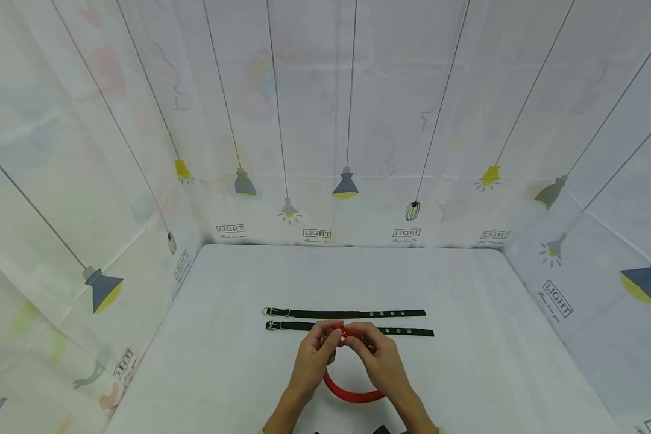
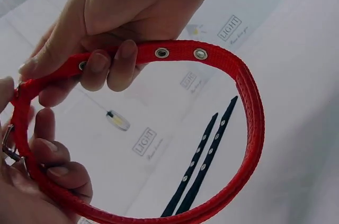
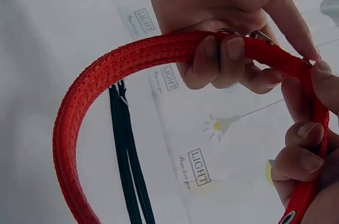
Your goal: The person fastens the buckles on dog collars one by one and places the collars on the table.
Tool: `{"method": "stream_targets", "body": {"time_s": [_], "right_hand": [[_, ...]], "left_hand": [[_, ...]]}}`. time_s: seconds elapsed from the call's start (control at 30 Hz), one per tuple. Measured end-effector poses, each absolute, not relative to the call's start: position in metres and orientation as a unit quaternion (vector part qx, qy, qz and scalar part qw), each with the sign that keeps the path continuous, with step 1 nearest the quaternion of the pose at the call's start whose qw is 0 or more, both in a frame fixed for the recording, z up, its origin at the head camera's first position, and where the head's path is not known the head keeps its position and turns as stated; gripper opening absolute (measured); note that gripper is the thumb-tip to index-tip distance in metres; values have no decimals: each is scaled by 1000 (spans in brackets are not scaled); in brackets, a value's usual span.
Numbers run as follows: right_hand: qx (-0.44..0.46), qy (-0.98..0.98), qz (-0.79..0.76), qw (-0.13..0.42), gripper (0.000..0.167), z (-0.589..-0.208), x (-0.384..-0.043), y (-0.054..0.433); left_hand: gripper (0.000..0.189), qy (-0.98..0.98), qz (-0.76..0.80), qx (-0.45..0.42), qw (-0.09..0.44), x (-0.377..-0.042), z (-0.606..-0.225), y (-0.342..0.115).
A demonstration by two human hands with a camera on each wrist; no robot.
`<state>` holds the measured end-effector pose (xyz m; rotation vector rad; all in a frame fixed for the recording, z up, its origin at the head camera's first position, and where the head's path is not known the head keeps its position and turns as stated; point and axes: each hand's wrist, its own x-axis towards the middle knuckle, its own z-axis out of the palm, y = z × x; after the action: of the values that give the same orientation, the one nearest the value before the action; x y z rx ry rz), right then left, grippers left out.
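Observation:
A red padded collar point(image 1: 352, 398) with a metal buckle point(image 2: 12, 151) and metal eyelets point(image 2: 162, 53) is bent round into a loop. My left hand point(image 1: 309, 361) holds its buckle end, with fingers curled round the band. The eyelet end is gripped by my right hand point(image 1: 384, 363), also with curled fingers. Both hands meet at the loop's far side, thumbs close together where the ends come together. Fingers partly hide that joint, so how far the strap is through the buckle cannot be told. The rest of the loop hangs toward me.
Two black collars point(image 1: 325, 314) point(image 1: 412, 331) lie flat and side by side just beyond my hands, buckles to the left and eyelets to the right. The white tabletop point(image 1: 239, 277) is bordered by a lamp-patterned curtain point(image 1: 314, 120) at the back and sides.

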<state>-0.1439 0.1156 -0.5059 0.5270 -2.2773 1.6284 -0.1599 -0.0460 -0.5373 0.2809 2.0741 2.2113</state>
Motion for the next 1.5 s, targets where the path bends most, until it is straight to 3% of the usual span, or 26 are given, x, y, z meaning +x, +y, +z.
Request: {"method": "stream_targets", "body": {"time_s": [0.33, 0.67, 1.07, 1.5], "right_hand": [[209, -783, 556, 182, 21, -518, -152, 117], [209, -779, 568, 167, 17, -520, -152, 117], [172, -790, 564, 169, 17, -521, -150, 110], [125, -812, 548, 159, 25, -520, -148, 110]], "left_hand": [[25, 663, 741, 101, 44, -159, -540, -42], [29, 654, 749, 89, 56, -158, -542, -41], [17, 719, 690, 77, -45, -152, -540, -35], [41, 647, 762, 12, -21, -153, -537, -34]]}}
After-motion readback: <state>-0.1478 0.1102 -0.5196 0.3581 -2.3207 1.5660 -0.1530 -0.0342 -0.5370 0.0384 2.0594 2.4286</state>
